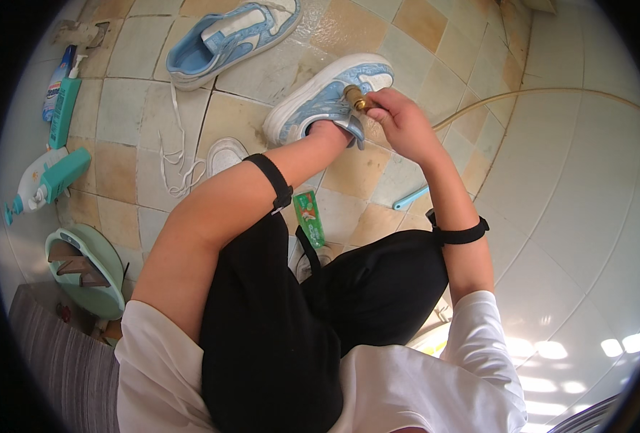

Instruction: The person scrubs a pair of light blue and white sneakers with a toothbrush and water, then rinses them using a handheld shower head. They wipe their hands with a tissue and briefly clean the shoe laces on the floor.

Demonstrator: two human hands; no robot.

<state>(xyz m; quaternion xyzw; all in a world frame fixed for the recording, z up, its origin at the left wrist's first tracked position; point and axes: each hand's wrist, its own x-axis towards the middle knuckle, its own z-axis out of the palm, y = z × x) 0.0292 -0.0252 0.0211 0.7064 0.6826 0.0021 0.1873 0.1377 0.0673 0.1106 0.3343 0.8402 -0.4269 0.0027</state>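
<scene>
The right hand point(406, 126) has its fingers curled around a cylindrical brass nozzle point(357, 99), pointed at a blue-and-white, thick-soled sneaker point(320, 97) well in from the tiled floor's point(424, 144) right edge. The left hand point(328, 131) reaches into that sneaker; its fingers are hidden, their grip untellable. Rinsing the upper seems underway; the next move calls for steadying the sneaker and re-aiming.

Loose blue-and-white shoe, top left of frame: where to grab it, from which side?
Heel collar, probably best, from above at the shoe's near-left end. The wide opening faces up there, so fingers could hook inside with the thumb outside the heel; the toe points away, up and right.
</scene>
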